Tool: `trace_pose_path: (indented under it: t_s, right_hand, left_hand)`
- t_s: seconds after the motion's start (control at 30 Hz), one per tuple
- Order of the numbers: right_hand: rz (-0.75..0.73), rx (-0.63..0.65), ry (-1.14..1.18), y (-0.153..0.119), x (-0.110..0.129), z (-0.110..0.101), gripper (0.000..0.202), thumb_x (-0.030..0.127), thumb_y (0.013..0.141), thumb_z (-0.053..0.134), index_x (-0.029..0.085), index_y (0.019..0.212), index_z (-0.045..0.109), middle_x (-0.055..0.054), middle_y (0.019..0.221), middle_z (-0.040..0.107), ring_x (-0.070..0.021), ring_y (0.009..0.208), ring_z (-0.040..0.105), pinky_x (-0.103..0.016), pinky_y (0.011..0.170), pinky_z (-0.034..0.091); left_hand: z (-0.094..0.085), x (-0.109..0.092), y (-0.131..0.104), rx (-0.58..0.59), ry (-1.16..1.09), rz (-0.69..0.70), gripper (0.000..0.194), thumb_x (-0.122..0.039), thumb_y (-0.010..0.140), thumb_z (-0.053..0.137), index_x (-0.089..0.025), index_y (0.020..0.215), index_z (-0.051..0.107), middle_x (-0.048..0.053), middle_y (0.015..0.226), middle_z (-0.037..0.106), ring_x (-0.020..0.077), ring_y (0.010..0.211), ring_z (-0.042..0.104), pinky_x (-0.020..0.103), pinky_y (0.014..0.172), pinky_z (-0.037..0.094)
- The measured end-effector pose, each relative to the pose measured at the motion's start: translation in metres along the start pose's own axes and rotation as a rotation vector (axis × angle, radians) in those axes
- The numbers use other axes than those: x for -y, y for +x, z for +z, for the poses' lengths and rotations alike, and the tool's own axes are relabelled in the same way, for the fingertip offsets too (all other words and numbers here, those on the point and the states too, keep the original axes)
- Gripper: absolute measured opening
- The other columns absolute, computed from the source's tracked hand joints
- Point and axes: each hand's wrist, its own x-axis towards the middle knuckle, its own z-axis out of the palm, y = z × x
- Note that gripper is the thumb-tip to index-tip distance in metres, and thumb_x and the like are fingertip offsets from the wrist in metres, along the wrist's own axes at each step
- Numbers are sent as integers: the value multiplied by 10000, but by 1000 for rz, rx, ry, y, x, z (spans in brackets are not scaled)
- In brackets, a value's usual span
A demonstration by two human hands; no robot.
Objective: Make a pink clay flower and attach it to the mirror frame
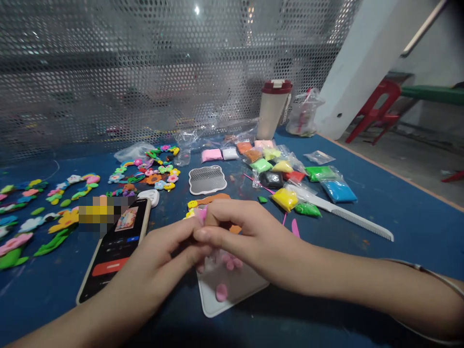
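My left hand [163, 251] and my right hand [250, 232] meet at the fingertips, both closed in a pinch. Between them shows what looks like a small clear plastic bag with pink clay [201, 213], mostly hidden by the fingers. Below lies a white board [217, 309] bearing a pink clay flower [232, 261] and a flattened pink lump [221, 292]. Just behind my fingers, an orange-brown clay frame with yellow pieces [208, 199] is partly covered.
A phone [119, 241] lies at left beside several clay-flower pieces [67, 220]. Behind stands a wavy mirror [207, 180]. On the right are bagged clays [284, 198], a white comb [355, 220], a pink tool [295, 227] and a tumbler [271, 111].
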Motion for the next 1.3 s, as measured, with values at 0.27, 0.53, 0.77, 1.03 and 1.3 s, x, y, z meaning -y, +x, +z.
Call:
trace_pose_path:
  t_s: [0.27,0.53,0.77,1.03,1.3]
  right_hand:
    - [-62,-25,-12,-1,10,0,297,211,889,493,178,605,414,38,657,476,-86,618,452,-221,579,371]
    - [-112,-8,57,-3,5,7,334,257,933,436,173,610,447,25,687,500,-85,639,483,-217,609,385]
    - [-44,-71,-88,-2,2,12,295,288,907,490,186,636,431,55,606,475,-79,574,449,-203,541,349]
    - [-64,6,-19,-2,-3,12,279,197,931,389,189,656,431,41,633,540,-77,581,483,-195,558,391]
    - [-41,95,247,-3,-6,9,300,281,947,390,189,664,427,14,657,568,-100,628,542,-229,597,424]
  left_hand:
    - [1,-8,-4,-211,-335,-61,246,-213,850,528,-182,610,574,-30,611,557,77,594,517,143,546,447]
    - [6,-7,-10,-189,-305,-68,271,-221,863,492,-175,602,549,-28,604,556,87,581,522,162,527,451]
    - [6,-9,-8,-113,-27,41,206,-202,906,425,-193,766,576,-34,694,578,91,635,548,167,578,459]
    - [9,-5,-5,-111,-148,-30,335,-337,928,432,-183,642,512,-49,581,529,66,523,510,139,480,430]
    - [11,-6,-8,-100,-484,-133,293,-334,930,432,-196,701,551,-34,594,558,86,526,537,170,471,476]
